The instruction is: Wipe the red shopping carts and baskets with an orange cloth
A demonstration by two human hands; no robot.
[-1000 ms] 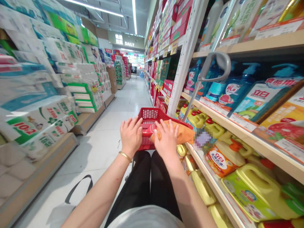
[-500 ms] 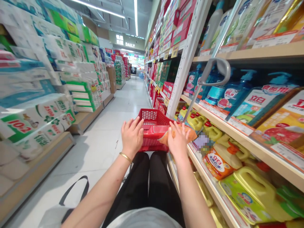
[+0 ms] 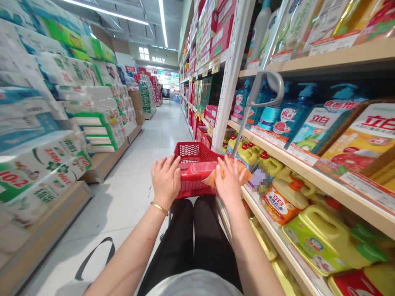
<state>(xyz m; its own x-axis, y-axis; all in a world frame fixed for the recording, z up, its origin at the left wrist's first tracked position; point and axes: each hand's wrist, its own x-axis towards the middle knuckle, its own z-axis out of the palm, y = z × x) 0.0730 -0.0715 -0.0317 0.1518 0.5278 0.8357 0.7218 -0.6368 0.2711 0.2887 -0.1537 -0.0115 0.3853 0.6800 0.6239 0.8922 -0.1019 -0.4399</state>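
Observation:
A red plastic shopping basket (image 3: 197,148) with perforated walls stands in front of my knees. My left hand (image 3: 166,179) rests at its left edge, fingers stretched forward and apart, a gold bangle on the wrist. At the basket's right side, my right hand (image 3: 228,176) lies with spread fingers on an orange packet (image 3: 245,172); the surface under the palm is hidden. Between both hands is a shiny red surface (image 3: 202,167), perhaps a package or the near rim. A long pull handle with a grey grip (image 3: 279,88) slants up to the right.
Shelves at my right hold blue pump bottles (image 3: 299,111) and yellow detergent jugs (image 3: 321,238). Packs of tissue paper (image 3: 55,156) are stacked along the left. A pale tiled aisle floor (image 3: 163,127) runs ahead. A bag with a dark strap (image 3: 92,255) is at my lower left.
The whole view has shifted slightly, so the shelves, the basket and its handle appear further left. Both hands keep nearly the same places on the basket and the orange packet.

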